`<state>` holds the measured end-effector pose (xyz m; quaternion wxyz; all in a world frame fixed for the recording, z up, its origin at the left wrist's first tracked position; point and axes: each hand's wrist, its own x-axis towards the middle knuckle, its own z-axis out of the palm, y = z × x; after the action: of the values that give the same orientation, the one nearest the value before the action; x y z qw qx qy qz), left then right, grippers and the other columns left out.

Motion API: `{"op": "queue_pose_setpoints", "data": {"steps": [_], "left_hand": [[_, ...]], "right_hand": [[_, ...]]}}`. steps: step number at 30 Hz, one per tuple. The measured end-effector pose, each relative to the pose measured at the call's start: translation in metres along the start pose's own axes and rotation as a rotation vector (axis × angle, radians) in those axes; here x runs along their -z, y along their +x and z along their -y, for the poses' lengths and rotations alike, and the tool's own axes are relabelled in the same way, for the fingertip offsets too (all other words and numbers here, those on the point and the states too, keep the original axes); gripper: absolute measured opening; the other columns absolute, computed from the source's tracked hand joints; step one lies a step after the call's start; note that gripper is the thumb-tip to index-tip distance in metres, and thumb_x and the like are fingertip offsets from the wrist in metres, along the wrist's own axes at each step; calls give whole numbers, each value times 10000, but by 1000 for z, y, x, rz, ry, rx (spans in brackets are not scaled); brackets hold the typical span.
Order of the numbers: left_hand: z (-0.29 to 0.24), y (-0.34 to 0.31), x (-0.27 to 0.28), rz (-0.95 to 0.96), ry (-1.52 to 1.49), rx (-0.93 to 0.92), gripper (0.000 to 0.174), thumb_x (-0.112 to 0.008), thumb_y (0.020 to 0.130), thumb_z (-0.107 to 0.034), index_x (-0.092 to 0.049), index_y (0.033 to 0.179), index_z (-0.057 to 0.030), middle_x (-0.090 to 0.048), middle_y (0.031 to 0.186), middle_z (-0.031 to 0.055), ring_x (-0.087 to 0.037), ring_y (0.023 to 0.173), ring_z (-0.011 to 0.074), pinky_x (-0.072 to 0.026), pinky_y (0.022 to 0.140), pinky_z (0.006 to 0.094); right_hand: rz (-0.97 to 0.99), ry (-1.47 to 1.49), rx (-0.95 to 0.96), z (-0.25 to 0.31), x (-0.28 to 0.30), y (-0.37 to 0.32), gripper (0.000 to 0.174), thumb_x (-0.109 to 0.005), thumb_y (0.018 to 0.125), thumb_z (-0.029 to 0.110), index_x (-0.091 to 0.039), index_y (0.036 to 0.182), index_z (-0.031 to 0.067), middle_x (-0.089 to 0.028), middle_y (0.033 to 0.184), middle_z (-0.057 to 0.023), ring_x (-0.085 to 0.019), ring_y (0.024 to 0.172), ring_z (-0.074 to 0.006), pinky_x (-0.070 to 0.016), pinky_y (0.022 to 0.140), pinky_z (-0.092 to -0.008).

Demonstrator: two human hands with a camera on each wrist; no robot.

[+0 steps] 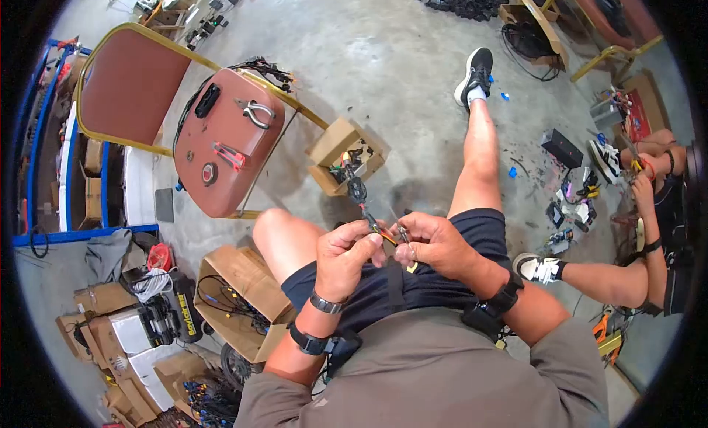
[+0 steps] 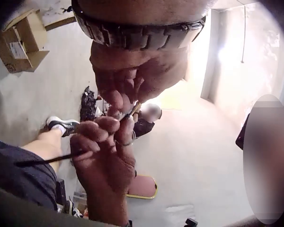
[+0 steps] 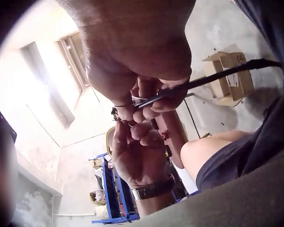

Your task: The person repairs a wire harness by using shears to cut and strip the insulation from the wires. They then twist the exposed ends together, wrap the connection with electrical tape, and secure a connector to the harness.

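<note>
Two hands pinch thin wires together above the lap

The head view shows orange and dark wires (image 1: 386, 238) between the left hand (image 1: 344, 262) and the right hand (image 1: 440, 247), thumbs and fingertips pinching, the hands nearly touching. Only the wrist views clearly show a black cable (image 3: 208, 81) leaving the right hand's curled fingers toward the shorts (image 3: 241, 153); whether it joins those wires cannot be told. Fingertips cover much of the wires, and both wrist views are dim against bright light. A second person (image 1: 649, 229) is cut off at the head view's right edge. An open cardboard box (image 1: 333, 144) stands just beyond the hands, the chair seat (image 1: 240, 133) with pliers (image 1: 258, 114) left of it; concrete floor (image 1: 413, 140) spreads between box and outstretched leg (image 1: 479, 151).
</note>
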<state>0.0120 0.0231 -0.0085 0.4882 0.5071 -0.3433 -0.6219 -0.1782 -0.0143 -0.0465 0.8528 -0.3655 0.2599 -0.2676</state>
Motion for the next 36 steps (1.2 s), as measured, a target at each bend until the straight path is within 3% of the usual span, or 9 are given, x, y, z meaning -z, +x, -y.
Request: {"op": "queue_pose_setpoints", "data": {"steps": [5,16,23,26,28,29,31,35,36], "left_hand": [[1,11,9,22,9,17,142,-590,873,-32,-639,979,48,-674,840,138,-607,617,155,-502,541,266],[16,13,10,-83,-44,-104,94,-602,851,-9,-648,909,48,-668,771,112,-600,613,128,-505,556,255],[15,15,9,-58,-174,-18,86,-563,827,51,-642,859,42,-643,731,98,-579,598,121,-468,531,239],[18,14,4,-161,-88,-100,76,-547,814,59,-617,807,32,-602,681,56,-538,556,116,-431,505,242],[23,16,8,-256,263,-337,35,-563,777,57,-581,776,28,-555,636,34,-496,534,105,-404,486,252],[24,18,9,-258,264,-339,35,-563,777,57,-581,776,28,-555,636,34,-496,534,105,-404,486,252],[24,23,11,-265,528,-602,57,-583,729,57,-554,754,14,-507,598,46,-464,504,121,-376,468,269],[11,23,11,-280,810,-710,87,-588,696,60,-545,744,0,-495,595,76,-474,495,163,-372,459,286],[8,26,12,-262,914,-817,97,-593,690,59,-540,741,-6,-489,592,78,-474,491,181,-369,456,294]], "right_hand": [[-29,120,-78,6,5,6,278,-629,871,69,-525,1124,16,-581,790,-39,-515,653,-72,-378,495,-195],[-30,250,-157,5,0,5,331,-650,870,147,-514,1142,15,-591,812,-49,-528,643,-77,-372,462,-170],[-25,336,-155,8,-5,0,292,-638,882,114,-514,1131,24,-567,770,-42,-520,628,-78,-358,460,-167],[-75,235,-156,15,-11,1,289,-632,880,97,-520,1136,24,-597,794,-56,-509,620,-69,-351,465,-165],[-67,180,-119,16,-15,0,290,-623,885,105,-523,1145,27,-606,806,-47,-509,623,-61,-352,470,-163],[-61,123,-82,17,-16,0,291,-614,889,113,-526,1154,30,-615,818,-38,-510,626,-52,-354,475,-161],[-52,116,-89,21,-16,1,292,-612,889,106,-529,1158,29,-617,816,-34,-501,624,-45,-351,476,-160],[-47,183,-136,19,-16,0,295,-611,890,102,-537,1165,25,-618,813,-28,-480,616,-32,-344,476,-157],[-45,184,-139,21,-18,0,295,-611,890,102,-537,1165,25,-618,813,-28,-480,616,-32,-344,476,-157]]}}
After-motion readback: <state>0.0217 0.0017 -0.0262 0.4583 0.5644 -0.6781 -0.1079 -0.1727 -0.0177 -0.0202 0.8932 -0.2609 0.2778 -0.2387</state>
